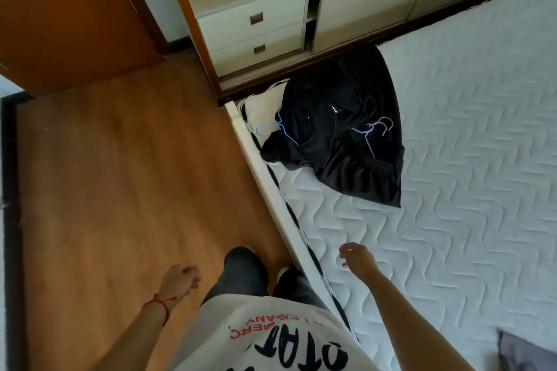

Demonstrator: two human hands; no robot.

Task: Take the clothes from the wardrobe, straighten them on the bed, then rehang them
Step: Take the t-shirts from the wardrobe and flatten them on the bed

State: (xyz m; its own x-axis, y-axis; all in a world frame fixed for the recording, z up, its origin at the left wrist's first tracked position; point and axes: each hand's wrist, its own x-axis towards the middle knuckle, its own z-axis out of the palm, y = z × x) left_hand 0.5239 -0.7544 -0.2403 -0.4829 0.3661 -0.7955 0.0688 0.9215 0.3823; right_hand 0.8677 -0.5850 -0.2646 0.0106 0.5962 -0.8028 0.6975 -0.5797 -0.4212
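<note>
- A brown wooden door (69, 15) stands at far left, above a bare orange-brown wood floor (120, 175).
- The left hand (180, 278), a red string at its wrist, hangs over the floor, fingers loosely curled, holding nothing.
- The pale wardrobe with two white drawers (253, 30) stands open at top centre; its hanging rail is cut off above the view.
- A heap of crumpled black clothes (337, 129) lies on the near corner of the white quilted mattress of the bed (467, 129), just beside the wardrobe, with a blue wire hanger (278, 129) and a lilac wire hanger (373, 129) tangled in it.
- The right hand (357, 257) hovers above the mattress edge, open and empty, well apart from the heap.
- Straightening probably goes best by freeing the hangers first, then lifting one garment and spreading it flat on the bare mattress.
- How many garments the heap holds is impossible to tell; a white item beneath it is mostly hidden.
</note>
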